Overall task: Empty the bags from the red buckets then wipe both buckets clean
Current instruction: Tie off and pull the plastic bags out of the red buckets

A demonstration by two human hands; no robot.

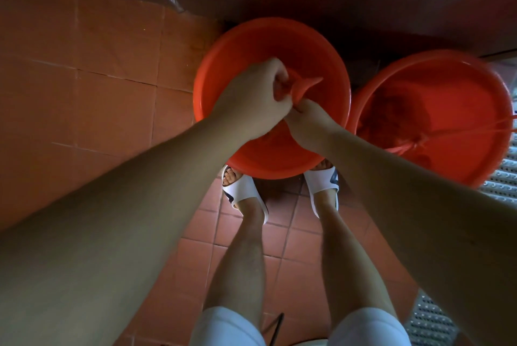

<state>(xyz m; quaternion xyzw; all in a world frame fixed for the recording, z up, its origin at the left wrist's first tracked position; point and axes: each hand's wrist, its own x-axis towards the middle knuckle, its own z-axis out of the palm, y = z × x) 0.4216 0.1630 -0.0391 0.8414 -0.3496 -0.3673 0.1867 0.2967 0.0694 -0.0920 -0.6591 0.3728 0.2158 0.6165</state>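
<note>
Two red buckets stand on the tiled floor in front of my feet. Over the left bucket (251, 46), my left hand (251, 94) grips the bunched top of a red bag (300, 85). My right hand (307, 124) pinches the same bag just below, close against the left hand. The bag's tip sticks out to the right between the hands. The right bucket (461, 88) holds another red bag (391, 116) tied with red string (461, 130) that runs off to the right.
A dark wall rises right behind the buckets. Red floor tiles (84, 66) spread to the left. A white perforated mat (500, 177) lies at the right edge. My feet in white slippers (243, 191) stand just behind the left bucket.
</note>
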